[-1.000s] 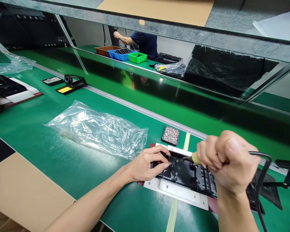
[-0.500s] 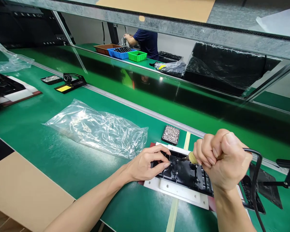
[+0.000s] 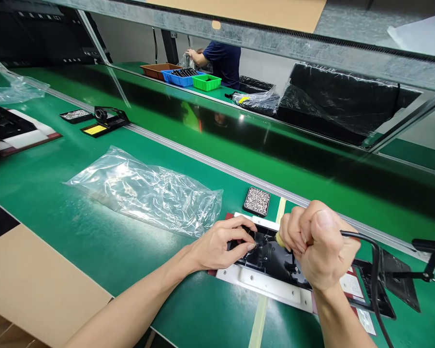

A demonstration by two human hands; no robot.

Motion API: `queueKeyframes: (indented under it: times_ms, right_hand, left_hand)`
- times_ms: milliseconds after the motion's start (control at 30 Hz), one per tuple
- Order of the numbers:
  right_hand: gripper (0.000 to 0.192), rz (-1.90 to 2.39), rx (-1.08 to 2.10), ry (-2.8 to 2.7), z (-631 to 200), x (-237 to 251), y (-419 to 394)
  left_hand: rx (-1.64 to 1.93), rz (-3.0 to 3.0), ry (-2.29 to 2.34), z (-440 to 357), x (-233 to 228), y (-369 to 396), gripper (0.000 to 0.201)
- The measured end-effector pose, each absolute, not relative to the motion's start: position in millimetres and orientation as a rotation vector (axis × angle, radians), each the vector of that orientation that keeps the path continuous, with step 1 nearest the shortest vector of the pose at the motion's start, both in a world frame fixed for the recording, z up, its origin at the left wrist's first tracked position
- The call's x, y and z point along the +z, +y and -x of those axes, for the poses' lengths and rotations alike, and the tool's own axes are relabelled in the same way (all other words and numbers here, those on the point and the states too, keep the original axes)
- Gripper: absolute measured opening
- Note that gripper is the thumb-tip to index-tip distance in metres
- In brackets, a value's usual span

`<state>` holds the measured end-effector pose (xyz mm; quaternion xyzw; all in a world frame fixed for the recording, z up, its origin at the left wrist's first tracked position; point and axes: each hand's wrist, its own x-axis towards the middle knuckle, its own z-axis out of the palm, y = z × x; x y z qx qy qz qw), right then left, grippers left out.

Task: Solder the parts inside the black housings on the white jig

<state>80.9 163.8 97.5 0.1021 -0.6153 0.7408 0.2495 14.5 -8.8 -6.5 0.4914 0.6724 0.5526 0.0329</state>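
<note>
My right hand (image 3: 317, 244) is closed around a corded soldering iron (image 3: 280, 239), its pale yellow collar showing below the fist and its tip pointing left. That tip is over a black plastic panel (image 3: 279, 261) with small metal inserts on posts. The panel lies in a white fixture (image 3: 264, 285) on a reddish base. At the panel's left end, my left hand (image 3: 226, 244) rests with fingers curled and thumb close to the fingertips, near the iron's tip. Whatever is between those fingertips is too small to make out. Behind the panel stands a square tray (image 3: 256, 201) of small metal pieces.
A clear plastic bag (image 3: 145, 191) lies left of the fixture. An iron stand (image 3: 107, 118) with a yellow sponge is farther left. At right are a black arm (image 3: 429, 263) and dark panels. A metal shelf beam (image 3: 261, 46) crosses above; a person (image 3: 223, 63) works beyond it.
My right hand has moved left with the soldering iron, bringing its tip closer to my left fingertips. The left hand has stayed nearly in place.
</note>
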Motion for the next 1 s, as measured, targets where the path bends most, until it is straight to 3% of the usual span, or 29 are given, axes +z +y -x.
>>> queueKeyframes:
  times_ms: [1000]
  right_hand:
    - [0.048,-0.35,1.956,-1.666,-80.2,90.9,164.1]
  left_hand:
    - [1.696,-1.525,2.101,-14.5,-3.8,-8.1,0.015]
